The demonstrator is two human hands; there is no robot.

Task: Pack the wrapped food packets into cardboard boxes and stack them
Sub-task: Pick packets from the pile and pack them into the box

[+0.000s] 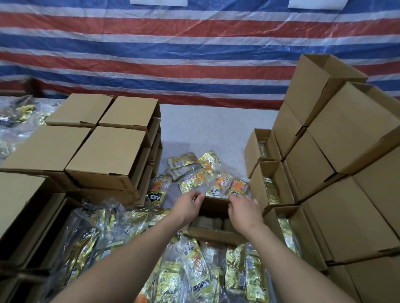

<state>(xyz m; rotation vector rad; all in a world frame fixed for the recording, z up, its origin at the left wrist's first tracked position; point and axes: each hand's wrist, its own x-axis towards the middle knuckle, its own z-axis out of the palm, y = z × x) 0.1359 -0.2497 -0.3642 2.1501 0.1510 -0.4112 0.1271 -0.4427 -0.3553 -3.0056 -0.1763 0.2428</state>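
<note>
Left hand (190,204) and right hand (242,207), fingers curled, each grip the far rim of the open box (214,234). Packets (213,179) lie just beyond the box; more packets sit inside it.

The boxes (109,155) are plain brown cardboard, matt and smooth, with raw cut edges at the flaps; the packets (195,270) are glossy gold foil under clear, crinkled plastic wrap that catches the light; the table cover (207,127) looks like pale cloth with a fine, dull grain; the striped sheet (173,54) behind is woven plastic, creased and faintly shiny; two sheets of white paper (159,2) lie flat and matt against it.
</note>
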